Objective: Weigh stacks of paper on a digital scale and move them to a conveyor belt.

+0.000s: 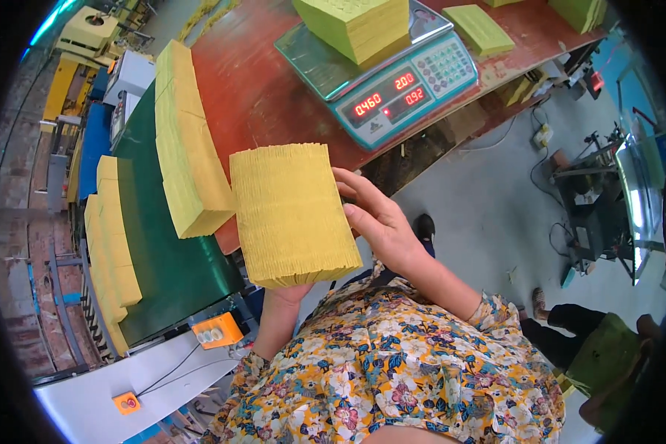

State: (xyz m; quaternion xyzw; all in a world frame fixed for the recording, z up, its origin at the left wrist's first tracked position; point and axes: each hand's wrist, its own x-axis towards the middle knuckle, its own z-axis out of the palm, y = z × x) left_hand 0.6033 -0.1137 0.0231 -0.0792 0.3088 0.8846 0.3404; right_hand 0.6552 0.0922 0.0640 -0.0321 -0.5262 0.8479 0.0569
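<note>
A thick stack of yellow paper sheets (292,211) is raised in front of me, its ridged layered edges facing up. Beneath its near end, my left hand (288,294) supports it, with the fingers hidden behind the stack. My right hand (383,228) grips the stack's right side, fingers bent, some tips against its edge. Beyond it, a digital scale (381,129) with lit red digits stands on the red table (233,85). Another yellow stack (370,33) rests on the scale's metal pan.
On the left, a green conveyor belt (152,259) carries rows of yellow stacks (189,148). An orange switch box (216,331) and a red button (128,402) sit at its near end. More yellow sheets (479,29) lie right of the scale. Another person (599,355) is at lower right.
</note>
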